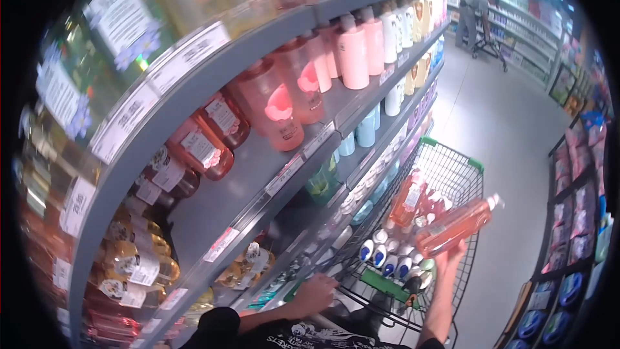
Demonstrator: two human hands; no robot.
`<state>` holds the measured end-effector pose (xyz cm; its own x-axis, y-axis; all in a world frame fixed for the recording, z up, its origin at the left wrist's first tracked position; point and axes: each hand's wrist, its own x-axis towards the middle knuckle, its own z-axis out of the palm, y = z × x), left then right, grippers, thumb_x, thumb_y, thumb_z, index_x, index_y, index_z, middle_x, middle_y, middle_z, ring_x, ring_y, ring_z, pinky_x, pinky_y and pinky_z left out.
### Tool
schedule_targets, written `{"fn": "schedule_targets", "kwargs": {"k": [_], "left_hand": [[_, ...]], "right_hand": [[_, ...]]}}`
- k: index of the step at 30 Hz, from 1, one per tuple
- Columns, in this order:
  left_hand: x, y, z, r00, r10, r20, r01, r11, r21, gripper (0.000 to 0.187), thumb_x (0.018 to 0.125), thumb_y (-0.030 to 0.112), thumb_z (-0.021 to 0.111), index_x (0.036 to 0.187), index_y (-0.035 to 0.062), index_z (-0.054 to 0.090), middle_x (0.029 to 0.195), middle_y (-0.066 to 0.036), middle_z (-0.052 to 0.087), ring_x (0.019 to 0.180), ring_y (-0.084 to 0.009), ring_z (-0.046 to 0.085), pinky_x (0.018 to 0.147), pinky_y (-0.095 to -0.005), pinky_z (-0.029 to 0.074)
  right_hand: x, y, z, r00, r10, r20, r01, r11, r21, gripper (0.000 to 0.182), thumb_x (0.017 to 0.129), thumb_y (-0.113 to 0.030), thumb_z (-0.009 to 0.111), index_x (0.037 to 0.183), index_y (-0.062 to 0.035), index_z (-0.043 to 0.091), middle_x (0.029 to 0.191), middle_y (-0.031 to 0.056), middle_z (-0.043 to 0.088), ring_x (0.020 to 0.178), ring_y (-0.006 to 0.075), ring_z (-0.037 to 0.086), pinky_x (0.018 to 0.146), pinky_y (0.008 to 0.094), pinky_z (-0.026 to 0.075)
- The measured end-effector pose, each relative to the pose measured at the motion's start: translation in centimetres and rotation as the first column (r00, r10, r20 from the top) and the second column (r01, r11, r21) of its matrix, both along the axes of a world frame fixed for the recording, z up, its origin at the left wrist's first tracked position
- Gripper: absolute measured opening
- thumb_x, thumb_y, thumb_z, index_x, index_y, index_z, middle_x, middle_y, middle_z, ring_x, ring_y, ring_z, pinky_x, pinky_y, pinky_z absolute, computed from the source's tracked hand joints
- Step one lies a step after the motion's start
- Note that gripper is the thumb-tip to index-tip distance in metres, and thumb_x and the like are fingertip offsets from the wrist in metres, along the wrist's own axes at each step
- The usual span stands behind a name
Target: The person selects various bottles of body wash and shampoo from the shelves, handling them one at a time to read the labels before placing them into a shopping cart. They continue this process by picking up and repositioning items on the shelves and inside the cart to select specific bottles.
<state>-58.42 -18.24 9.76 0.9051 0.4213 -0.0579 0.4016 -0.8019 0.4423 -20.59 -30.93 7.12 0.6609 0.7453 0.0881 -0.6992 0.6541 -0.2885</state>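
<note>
My right hand [452, 255] is wrapped round the lower part of a pink-orange pump bottle [455, 226], which lies tilted over the shopping cart, its clear pump pointing up and right. The cart [466, 158] is a dark wire basket with green corners. Inside it are another pink-orange bottle [408, 201] and several white bottles with blue marks [389, 265]. My left hand [315, 294] is low, between the shelf and the cart's handle side, with its fingers bent; whether they hold anything is not clear.
Shelves on the left hold pink bottles [278, 100], red bottles [201, 148] and pale pump bottles [352, 55], with price labels along the edges. A person [475, 19] stands beside another cart at the aisle's far end. Packaged goods [571, 200] hang on the right.
</note>
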Motion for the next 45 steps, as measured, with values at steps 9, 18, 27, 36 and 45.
{"fn": "schedule_targets", "kwargs": {"k": [9, 18, 27, 36, 45], "left_hand": [[0.2, 0.7, -2.0, 0.943, 0.082, 0.322, -0.105, 0.993, 0.054, 0.026, 0.082, 0.017, 0.063, 0.106, 0.0079, 0.061, 0.098, -0.014, 0.061, 0.096, -0.0343, 0.063, 0.074, -0.0445, 0.056], [0.4, 1.2, -1.7, 0.954, 0.124, 0.273, -0.119, 0.992, -0.036, 0.030, 0.084, 0.017, 0.064, 0.111, 0.0057, 0.058, 0.096, -0.016, 0.062, 0.091, -0.0347, 0.065, 0.078, -0.0462, 0.054], [-0.7, 0.1, -3.6, 0.864, 0.227, 0.450, -0.228, 0.972, -0.052, 0.044, 0.085, 0.021, 0.063, 0.128, 0.0118, 0.056, 0.115, -0.018, 0.061, 0.111, -0.0343, 0.060, 0.094, -0.0424, 0.050], [0.7, 1.3, -2.6, 0.960, 0.236, 0.153, -0.191, 0.946, -0.261, 0.040, 0.085, 0.020, 0.060, 0.124, 0.0106, 0.056, 0.107, -0.016, 0.064, 0.106, -0.0350, 0.064, 0.091, -0.0475, 0.051], [0.6, 1.8, -1.3, 0.964, 0.205, 0.171, -0.170, 0.965, -0.199, 0.039, 0.086, 0.019, 0.058, 0.124, 0.0073, 0.054, 0.105, -0.017, 0.064, 0.104, -0.0358, 0.063, 0.089, -0.0495, 0.051]], "right_hand": [[-10.6, 8.4, 14.7, 0.935, 0.136, 0.328, -0.170, 0.982, 0.078, 0.101, 0.061, -0.024, 0.092, 0.145, -0.0076, 0.039, 0.144, 0.0179, 0.048, 0.139, 0.0386, 0.039, 0.120, 0.0550, 0.028], [-20.9, 20.7, 22.1, 0.714, 0.113, 0.691, -0.179, 0.983, 0.025, 0.100, 0.068, -0.006, 0.085, 0.150, -0.0053, 0.029, 0.151, 0.0115, 0.038, 0.137, 0.0272, 0.042, 0.117, 0.0458, 0.033], [-24.5, 29.3, 21.3, 0.499, 0.138, 0.856, 0.016, 0.986, -0.168, 0.079, 0.065, -0.008, 0.090, 0.129, -0.0013, 0.045, 0.125, 0.0104, 0.053, 0.112, 0.0205, 0.057, 0.100, 0.0362, 0.047], [-25.8, 36.4, 22.2, 0.177, 0.033, 0.984, 0.421, 0.901, -0.106, 0.094, 0.061, -0.008, 0.092, 0.134, 0.0003, 0.033, 0.122, 0.0139, 0.053, 0.112, 0.0243, 0.057, 0.094, 0.0388, 0.052], [-28.4, 40.4, 23.3, 0.107, 0.081, 0.991, 0.555, 0.822, -0.127, 0.094, 0.057, -0.018, 0.089, 0.130, 0.0082, 0.037, 0.127, 0.0289, 0.048, 0.123, 0.0425, 0.047, 0.108, 0.0446, 0.039]]}}
